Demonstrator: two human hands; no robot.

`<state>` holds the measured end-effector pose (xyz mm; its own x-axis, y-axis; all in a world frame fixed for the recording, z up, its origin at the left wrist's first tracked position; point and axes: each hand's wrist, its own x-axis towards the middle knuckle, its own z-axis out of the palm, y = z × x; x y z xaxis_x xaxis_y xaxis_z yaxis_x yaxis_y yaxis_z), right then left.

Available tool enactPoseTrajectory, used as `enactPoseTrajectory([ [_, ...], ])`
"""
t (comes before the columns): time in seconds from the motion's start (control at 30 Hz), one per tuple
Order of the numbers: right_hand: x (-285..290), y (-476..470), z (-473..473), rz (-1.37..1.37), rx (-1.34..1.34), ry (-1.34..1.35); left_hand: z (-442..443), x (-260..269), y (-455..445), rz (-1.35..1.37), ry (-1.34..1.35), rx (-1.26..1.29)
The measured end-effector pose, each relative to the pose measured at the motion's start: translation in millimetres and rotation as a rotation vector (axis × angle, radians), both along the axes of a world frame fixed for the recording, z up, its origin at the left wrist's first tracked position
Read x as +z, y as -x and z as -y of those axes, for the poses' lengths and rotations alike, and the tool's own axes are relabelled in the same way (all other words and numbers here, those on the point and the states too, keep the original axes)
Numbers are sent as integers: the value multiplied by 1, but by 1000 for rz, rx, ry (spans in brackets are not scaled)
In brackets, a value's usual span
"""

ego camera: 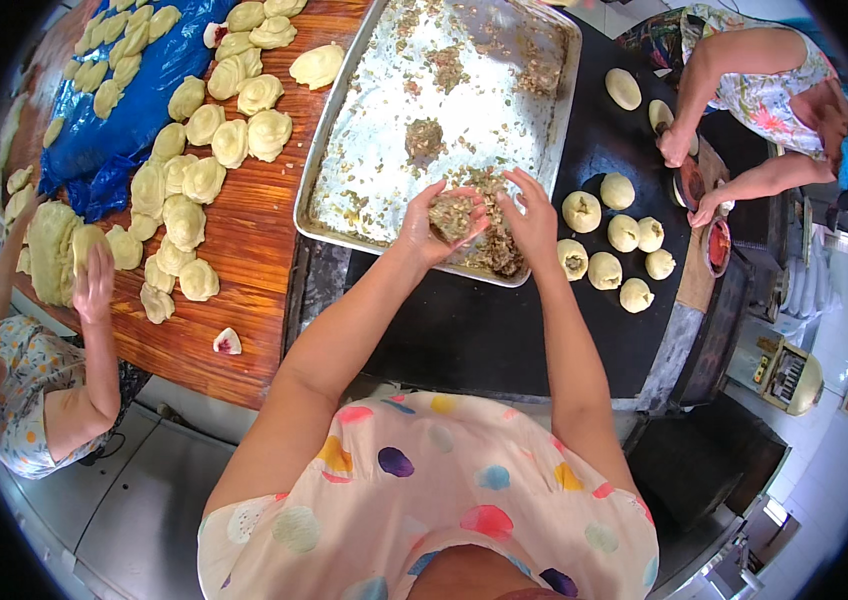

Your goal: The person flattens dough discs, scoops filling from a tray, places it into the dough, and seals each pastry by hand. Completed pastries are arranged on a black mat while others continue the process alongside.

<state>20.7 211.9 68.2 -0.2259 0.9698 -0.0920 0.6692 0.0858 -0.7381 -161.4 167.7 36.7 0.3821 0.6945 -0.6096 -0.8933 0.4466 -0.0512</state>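
A clump of nut-and-seed filling (pixel 451 217) rests in my left hand (pixel 424 229), whose fingers curl around it. My right hand (pixel 530 225) is just to the right, fingers spread, beside a heap of loose filling (pixel 499 251) in the near right corner of the metal baking tray (pixel 305 202); whether it touches the heap I cannot tell. Farther in on the tray sits a rounded ball of filling (pixel 424 141), with scattered seeds around it. Several round dough buns (pixel 623 232) stand right of my right hand on the black surface (pixel 454 337), some with filling showing at their tops.
Flattened dough pieces (pixel 230 144) cover much of the wooden table (pixel 259 247) at left, near blue plastic sheeting (pixel 131 105). There a co-worker's hand (pixel 94 285) holds dough by a large dough mass (pixel 53 251). Another co-worker's hands (pixel 673 146) work at right, near a bowl of red paste (pixel 718 246).
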Motion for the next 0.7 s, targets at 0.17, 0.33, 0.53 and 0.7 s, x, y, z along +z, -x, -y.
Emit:
enactPoseTrajectory([
  [0.17, -29, 5, -1, 406, 441, -77, -4, 6, 14, -6, 18, 74],
  [0.33, -21, -2, 6, 506, 480, -15, -5, -1, 17, 11, 58, 129],
  [0.53, -16, -18, 0, 84, 143, 103, -6, -10, 10, -3, 23, 140],
  [0.7, 45, 18, 2, -135, 159, 195, -10, -21, 2, -29, -39, 102],
])
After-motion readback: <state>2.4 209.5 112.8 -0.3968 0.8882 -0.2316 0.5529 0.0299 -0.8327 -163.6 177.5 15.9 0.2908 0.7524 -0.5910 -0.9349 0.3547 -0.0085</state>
